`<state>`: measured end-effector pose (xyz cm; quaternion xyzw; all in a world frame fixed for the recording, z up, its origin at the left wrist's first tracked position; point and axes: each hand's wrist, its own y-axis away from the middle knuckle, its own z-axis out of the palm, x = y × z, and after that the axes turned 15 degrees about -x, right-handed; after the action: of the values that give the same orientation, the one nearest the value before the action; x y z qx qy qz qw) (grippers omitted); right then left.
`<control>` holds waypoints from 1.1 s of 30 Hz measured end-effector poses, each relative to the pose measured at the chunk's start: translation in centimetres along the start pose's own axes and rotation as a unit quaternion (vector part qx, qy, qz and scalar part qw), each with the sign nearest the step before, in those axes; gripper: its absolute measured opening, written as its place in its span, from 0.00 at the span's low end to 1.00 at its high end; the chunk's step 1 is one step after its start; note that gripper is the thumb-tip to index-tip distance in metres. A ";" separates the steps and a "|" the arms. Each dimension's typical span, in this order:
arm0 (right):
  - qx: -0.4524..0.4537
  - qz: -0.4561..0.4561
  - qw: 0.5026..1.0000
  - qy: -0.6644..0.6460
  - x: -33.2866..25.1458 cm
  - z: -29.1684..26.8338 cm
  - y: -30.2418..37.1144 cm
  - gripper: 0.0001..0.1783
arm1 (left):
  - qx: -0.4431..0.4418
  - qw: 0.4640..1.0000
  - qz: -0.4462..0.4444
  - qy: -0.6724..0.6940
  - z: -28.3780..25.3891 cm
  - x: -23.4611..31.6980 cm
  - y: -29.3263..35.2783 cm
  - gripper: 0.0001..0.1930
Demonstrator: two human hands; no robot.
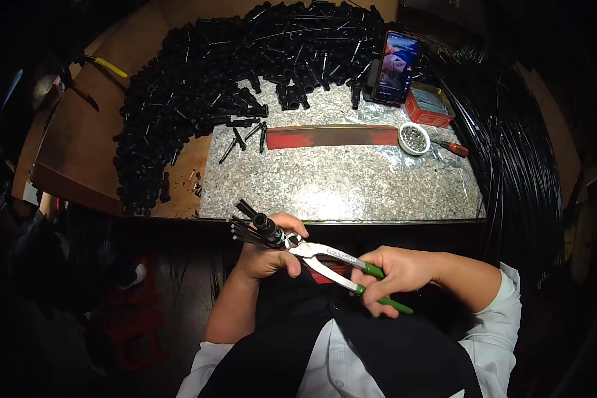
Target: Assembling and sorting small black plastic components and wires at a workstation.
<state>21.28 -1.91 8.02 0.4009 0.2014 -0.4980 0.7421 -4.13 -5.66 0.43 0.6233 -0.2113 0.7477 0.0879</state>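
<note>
In my left hand (264, 260) is a black tubular part with several thin black rods (265, 227), which stick out to the left. My fingers are wrapped around it from below and behind. A pair of pincers (322, 252), silver with green handles, has its jaws against the right end of that part, where a small shiny metal piece shows. My right hand (393, 272) grips the green handles, which stand somewhat apart. Both hands are in front of the table's near edge, above my lap. Exactly what the jaws bite on is too small to tell.
A large heap of black tubular parts (298, 53) curves around a speckled stone slab (351, 179). On the slab lie a red-brown strip (331, 136), a white bowl of small metal bits (414, 139) and a screwdriver (454, 147). A phone (397, 66), a red tin (429, 106) and long black rods (517, 146) are at right.
</note>
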 end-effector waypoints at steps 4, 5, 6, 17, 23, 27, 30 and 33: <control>-0.001 0.020 0.999 0.031 -0.8 0.6 0.4 0.20 | 0.009 1.000 -0.020 -0.005 0.6 0.9 -0.5 0.36; 0.095 0.064 0.977 0.181 -1.7 1.5 0.4 0.25 | 0.035 0.999 -0.034 0.004 0.8 1.4 -0.7 0.36; 0.168 0.064 0.922 0.342 -1.8 1.9 0.4 0.28 | 0.034 0.999 -0.032 0.004 0.8 1.2 -0.7 0.36; 0.117 -0.013 0.992 0.053 -0.8 1.6 0.4 0.16 | 0.076 0.997 -0.001 0.011 1.1 1.4 -1.0 0.39; 0.180 0.084 0.948 0.248 -2.2 2.4 -0.4 0.20 | 0.061 0.997 0.034 0.025 0.5 0.5 -0.5 0.24; 0.376 -0.077 0.623 0.681 1.2 1.2 -0.7 0.28 | 0.097 0.995 0.034 -0.010 0.5 0.2 -0.8 0.24; 0.392 -0.062 0.451 0.800 0.5 0.3 -0.1 0.18 | 0.106 0.994 0.032 0.003 0.4 0.0 -0.8 0.26; 0.330 -0.080 0.666 0.664 1.7 0.1 0.3 0.12 | 0.045 0.996 0.017 0.070 0.2 0.6 -0.7 0.29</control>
<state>22.23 -2.90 7.02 0.8264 0.4945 -0.1919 0.1886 -3.78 -5.20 1.16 0.5693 -0.1813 0.7995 0.0617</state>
